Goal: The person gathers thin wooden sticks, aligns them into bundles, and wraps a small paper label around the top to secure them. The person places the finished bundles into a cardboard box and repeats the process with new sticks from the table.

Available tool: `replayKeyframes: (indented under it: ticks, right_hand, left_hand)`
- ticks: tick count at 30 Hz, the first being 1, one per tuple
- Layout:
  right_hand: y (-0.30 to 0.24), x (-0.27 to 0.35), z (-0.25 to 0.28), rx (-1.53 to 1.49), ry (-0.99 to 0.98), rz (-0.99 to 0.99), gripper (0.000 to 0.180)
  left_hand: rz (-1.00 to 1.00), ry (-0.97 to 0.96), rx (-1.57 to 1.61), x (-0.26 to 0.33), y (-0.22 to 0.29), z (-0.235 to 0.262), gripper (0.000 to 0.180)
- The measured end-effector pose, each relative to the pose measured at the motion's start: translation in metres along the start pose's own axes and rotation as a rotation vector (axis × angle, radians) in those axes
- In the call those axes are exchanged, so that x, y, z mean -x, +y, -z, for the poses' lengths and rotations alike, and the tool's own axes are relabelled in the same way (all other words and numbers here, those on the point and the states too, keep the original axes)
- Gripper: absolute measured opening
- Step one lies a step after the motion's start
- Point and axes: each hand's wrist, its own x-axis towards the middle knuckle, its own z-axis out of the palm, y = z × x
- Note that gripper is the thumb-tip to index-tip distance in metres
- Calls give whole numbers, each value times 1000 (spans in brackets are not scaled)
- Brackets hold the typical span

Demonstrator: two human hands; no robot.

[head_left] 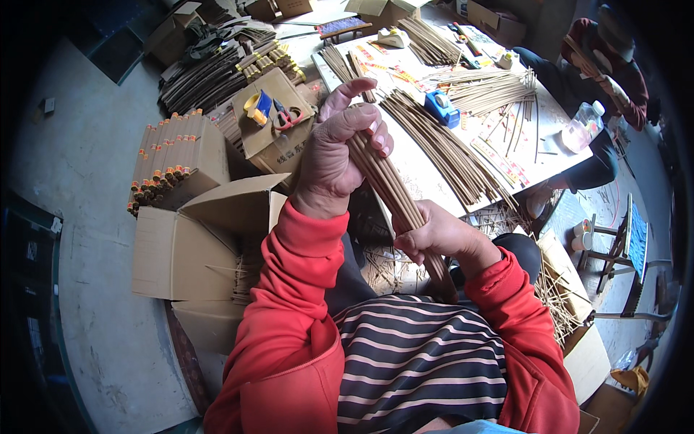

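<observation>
As the left hand (345,137) curled round its top and the right hand (452,233) clasped lower, the incense-stick bundle (390,184) slanted before the counter (541,168); evening it seemed underway, next needing steady grip.

Left fingers (348,94) raised, partly curled, right fingers (413,240) lower, curled inward, forearms (300,260) angled forward

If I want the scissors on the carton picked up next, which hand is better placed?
Probably the left hand: it appears nearer the scissors, at the upper part of the stick bundle. The right hand grips lower down, farther from them, and could likely hold the bundle alone.
</observation>
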Motion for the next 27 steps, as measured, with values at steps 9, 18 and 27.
replayKeyframes:
  ticks: [9,18,27]
  right_hand:
    - [-24,-11,8,336,99,227,42]
    - [-35,-19,-12,303,303,132,23]
    - [-33,-18,-20,192,217,127,14]
  left_hand:
    - [-76,159,-203,-1,-14,-23,27]
    - [-187,286,-310,-1,-20,-20,34]
    - [-70,111,-106,3,-8,-18,30]
